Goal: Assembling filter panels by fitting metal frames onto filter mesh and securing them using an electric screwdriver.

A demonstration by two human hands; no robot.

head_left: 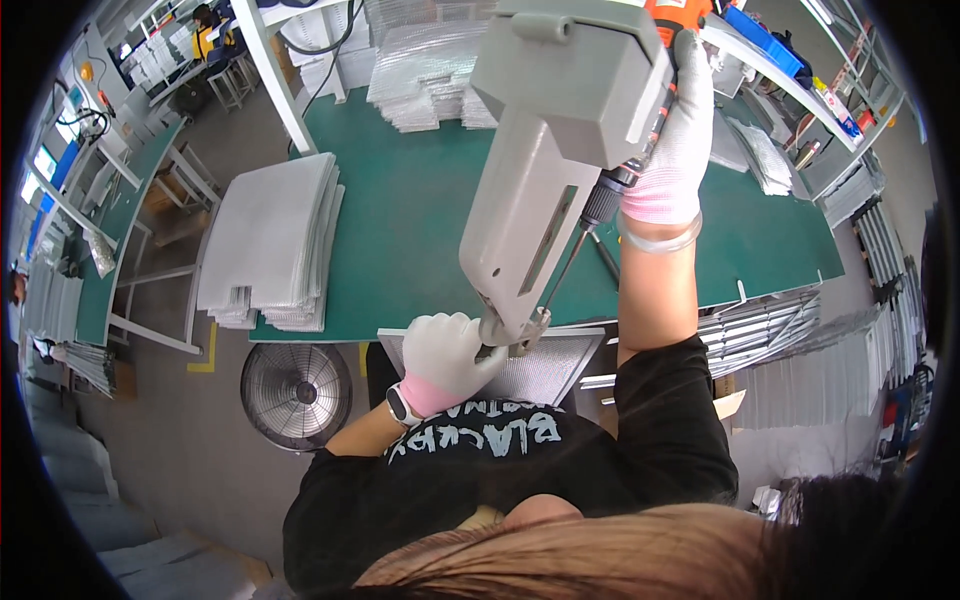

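Observation:
My right hand (683, 130), in a white and pink glove, is closed round an orange and black electric screwdriver (680, 14), raised high at the right. Its long thin bit (567, 262) runs down beside a large light-grey plastic housing (560, 130) with a slot, tapering to a metal tip (527, 335). My gloved left hand (445, 355) is closed beside that tip, fingers curled; what they grip is hidden. Under it a framed panel with a silvery mesh face (540, 368) leans between the table edge and my body.
The green table (400, 210) carries a stack of thin whitish panels (270, 240) at left and more panels (425, 75) at the back. A round floor fan (297, 397) stands by its front-left corner. Metal frame strips (765, 330) are stacked at right. A person (207, 40) sits far left.

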